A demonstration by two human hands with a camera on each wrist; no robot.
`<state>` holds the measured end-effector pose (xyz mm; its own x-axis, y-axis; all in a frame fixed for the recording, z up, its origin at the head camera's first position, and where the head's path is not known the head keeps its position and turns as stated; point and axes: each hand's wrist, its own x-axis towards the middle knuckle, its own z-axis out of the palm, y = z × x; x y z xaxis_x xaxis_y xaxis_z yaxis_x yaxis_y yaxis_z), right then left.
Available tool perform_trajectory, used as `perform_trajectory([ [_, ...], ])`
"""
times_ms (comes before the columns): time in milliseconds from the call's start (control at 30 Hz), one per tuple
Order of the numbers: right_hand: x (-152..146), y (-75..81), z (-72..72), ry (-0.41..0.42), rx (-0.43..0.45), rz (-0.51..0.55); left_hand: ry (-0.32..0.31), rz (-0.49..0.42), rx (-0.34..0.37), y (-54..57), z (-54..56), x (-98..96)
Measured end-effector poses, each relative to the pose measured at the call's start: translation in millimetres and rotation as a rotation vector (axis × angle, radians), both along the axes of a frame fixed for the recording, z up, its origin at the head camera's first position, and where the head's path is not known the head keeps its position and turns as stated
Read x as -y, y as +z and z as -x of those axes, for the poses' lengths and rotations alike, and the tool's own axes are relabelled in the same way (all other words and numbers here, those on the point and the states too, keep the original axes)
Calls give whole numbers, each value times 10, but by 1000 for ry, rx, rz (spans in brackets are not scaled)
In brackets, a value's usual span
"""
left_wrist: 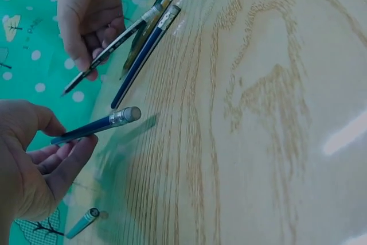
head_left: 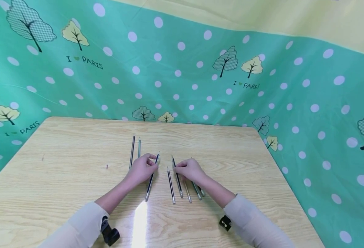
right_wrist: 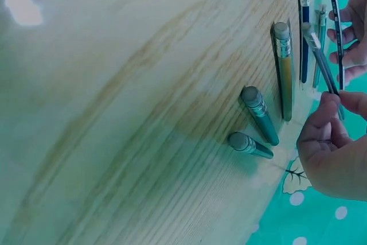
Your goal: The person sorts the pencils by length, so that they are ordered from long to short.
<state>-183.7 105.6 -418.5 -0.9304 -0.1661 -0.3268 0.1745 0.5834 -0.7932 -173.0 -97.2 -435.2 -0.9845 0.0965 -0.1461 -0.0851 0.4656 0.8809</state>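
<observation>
We're pinching a pencil (head_left: 150, 186) in our left hand (head_left: 142, 168) mid-frame, another pencil (head_left: 179, 186) in our right hand (head_left: 192, 170); loose pencils (head_left: 171, 186) are lying nearby

In the head view, we lose the lower end of the slim teal pencil (head_left: 139, 147) behind the left hand (head_left: 142, 168); the bottom edge crops both pale fabric sleeves (head_left: 75, 225); we cannot identify the tiny pinkish speck (head_left: 106, 166) on the light wood-grain table (head_left: 67, 172) or read the markings on the right hand's (head_left: 191, 170) slender black pencil (left_wrist: 117, 43)
</observation>
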Motion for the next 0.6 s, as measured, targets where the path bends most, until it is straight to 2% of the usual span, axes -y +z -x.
perform_trajectory([
  [200, -9, 6, 35, -30, 66, 132, 21, -40, 6, 0, 0, -8],
  [400, -10, 15, 45, -15, 114, 245, 32, -78, -6, -9, 8, -28],
  [500, -1, 104, 7, 0, 119, 278, 33, -107, -8, -12, 12, -34],
  [600, -6, 107, 15, 3, 119, 307, 39, -138, -9, -12, 18, -38],
])
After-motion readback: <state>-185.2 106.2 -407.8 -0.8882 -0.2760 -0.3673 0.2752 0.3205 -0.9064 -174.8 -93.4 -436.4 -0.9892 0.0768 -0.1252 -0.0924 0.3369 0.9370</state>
